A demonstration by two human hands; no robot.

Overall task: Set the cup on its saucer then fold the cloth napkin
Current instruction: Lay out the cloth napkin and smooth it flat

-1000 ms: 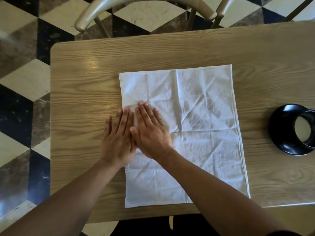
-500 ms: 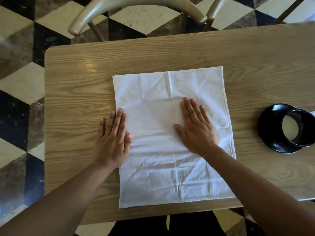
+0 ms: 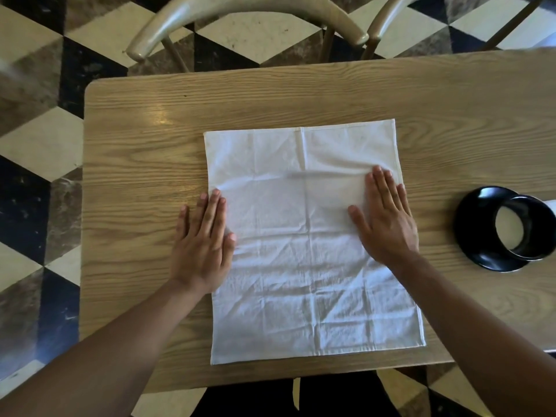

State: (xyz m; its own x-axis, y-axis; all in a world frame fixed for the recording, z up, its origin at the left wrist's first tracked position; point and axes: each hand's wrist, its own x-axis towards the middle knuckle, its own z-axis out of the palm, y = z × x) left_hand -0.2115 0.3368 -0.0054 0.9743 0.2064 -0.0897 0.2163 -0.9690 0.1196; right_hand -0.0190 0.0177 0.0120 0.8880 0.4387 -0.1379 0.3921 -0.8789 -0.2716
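- White cloth napkin (image 3: 310, 245) lies flat mid-table (image 3: 135, 164); hands now spread to opposite edges, were side by side 1 s ago.
- Left hand (image 3: 204, 245) flat, open, half off the left edge; right hand (image 3: 385, 221) flat, open, on the right edge.
- One black cup (image 3: 532, 230) on one saucer (image 3: 478, 233), right side, cup partly cropped.
- Two chairs (image 3: 246, 10), tops only.

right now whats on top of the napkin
Two flat hands: the left hand rests across the napkin's left edge, partly on the table; the right hand lies near its right edge. What's under the napkin is hidden.
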